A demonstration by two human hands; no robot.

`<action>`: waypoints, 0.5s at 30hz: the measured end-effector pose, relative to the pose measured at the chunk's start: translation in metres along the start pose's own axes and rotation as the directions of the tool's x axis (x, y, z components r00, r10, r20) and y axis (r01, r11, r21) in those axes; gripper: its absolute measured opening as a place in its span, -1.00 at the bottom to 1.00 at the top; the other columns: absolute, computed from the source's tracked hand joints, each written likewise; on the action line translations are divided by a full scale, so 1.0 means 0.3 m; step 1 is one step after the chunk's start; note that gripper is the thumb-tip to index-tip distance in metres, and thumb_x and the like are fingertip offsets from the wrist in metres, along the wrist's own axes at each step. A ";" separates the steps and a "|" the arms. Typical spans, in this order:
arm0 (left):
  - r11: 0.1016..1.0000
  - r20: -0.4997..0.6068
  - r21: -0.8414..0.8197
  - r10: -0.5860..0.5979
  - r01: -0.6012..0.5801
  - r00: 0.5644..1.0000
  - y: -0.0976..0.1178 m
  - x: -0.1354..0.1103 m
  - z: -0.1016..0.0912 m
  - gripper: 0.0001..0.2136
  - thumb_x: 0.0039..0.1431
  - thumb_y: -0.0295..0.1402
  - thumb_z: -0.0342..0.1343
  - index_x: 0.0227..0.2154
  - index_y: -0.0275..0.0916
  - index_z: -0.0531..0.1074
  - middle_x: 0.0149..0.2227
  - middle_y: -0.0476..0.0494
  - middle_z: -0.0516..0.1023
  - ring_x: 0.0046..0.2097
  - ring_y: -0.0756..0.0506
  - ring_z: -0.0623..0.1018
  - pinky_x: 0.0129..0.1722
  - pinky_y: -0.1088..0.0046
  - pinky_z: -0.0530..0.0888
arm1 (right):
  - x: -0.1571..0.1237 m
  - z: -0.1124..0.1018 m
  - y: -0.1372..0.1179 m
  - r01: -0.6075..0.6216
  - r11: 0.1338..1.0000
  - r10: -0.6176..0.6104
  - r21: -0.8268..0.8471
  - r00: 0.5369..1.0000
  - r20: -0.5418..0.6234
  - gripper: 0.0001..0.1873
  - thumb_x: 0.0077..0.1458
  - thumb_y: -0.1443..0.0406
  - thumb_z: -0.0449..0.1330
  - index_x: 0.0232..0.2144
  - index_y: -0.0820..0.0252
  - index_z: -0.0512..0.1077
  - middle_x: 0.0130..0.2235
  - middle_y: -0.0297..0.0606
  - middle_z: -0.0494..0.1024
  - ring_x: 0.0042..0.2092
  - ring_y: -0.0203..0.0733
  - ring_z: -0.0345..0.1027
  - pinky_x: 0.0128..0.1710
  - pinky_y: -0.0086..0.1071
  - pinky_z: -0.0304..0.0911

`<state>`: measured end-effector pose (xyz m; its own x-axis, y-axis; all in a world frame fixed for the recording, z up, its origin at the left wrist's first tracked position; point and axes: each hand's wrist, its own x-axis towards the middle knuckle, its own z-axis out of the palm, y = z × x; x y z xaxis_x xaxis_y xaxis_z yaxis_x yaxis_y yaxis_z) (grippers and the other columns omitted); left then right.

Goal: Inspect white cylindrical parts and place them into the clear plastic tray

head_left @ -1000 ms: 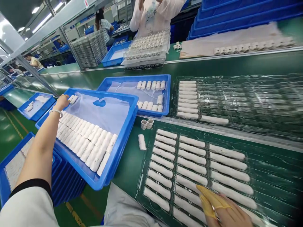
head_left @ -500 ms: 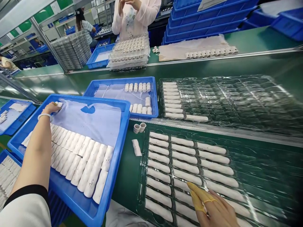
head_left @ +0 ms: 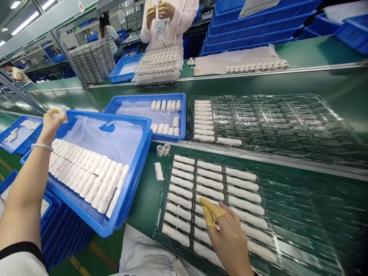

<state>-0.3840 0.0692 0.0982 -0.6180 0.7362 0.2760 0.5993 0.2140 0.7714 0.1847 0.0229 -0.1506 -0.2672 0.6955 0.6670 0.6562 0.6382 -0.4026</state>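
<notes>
My left hand (head_left: 51,124), with yellow finger cots, pinches a short white roll (head_left: 62,114) just above the far left corner of a blue tray (head_left: 135,180). Long white rolls (head_left: 89,172) lie in rows on the tray's plastic liner. My right hand (head_left: 227,237), also wearing yellow cots, rests on long white rolls (head_left: 178,199) in a clear plastic tray (head_left: 301,214) and shows nothing in its grip. A loose white roll (head_left: 158,171) and two small rings (head_left: 163,150) stand on the green belt beside that tray.
Beyond them are a second blue tray (head_left: 143,115) with short white rolls and a mostly bare clear tray (head_left: 258,122). A co-worker (head_left: 169,23) stands across the belt behind stacked clear trays (head_left: 158,65). Blue crates (head_left: 258,23) are stacked at the back right.
My left hand has lifted a short white roll off the tray's far corner. My right hand has shifted slightly along the long rolls, and the whole view has moved slightly.
</notes>
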 end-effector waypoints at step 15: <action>0.453 0.865 -0.456 0.023 0.766 0.502 0.323 -1.171 0.417 -0.62 -0.07 -0.07 0.40 -0.21 -0.13 0.58 -0.33 -0.15 0.59 -0.31 -0.18 0.59 -0.26 0.21 0.58 | 0.198 -0.138 -0.370 -0.567 0.163 0.056 0.807 0.822 0.566 -0.45 0.25 -0.11 0.13 0.06 0.13 0.47 0.01 -0.11 0.58 0.01 -0.06 0.50 0.05 -0.17 0.43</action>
<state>-0.0451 -0.0884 0.0042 0.1434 0.9295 -0.3399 -0.4344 0.3677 0.8223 0.1251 -0.0203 -0.0404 -0.5826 0.7945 0.1710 -0.3111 -0.0236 -0.9501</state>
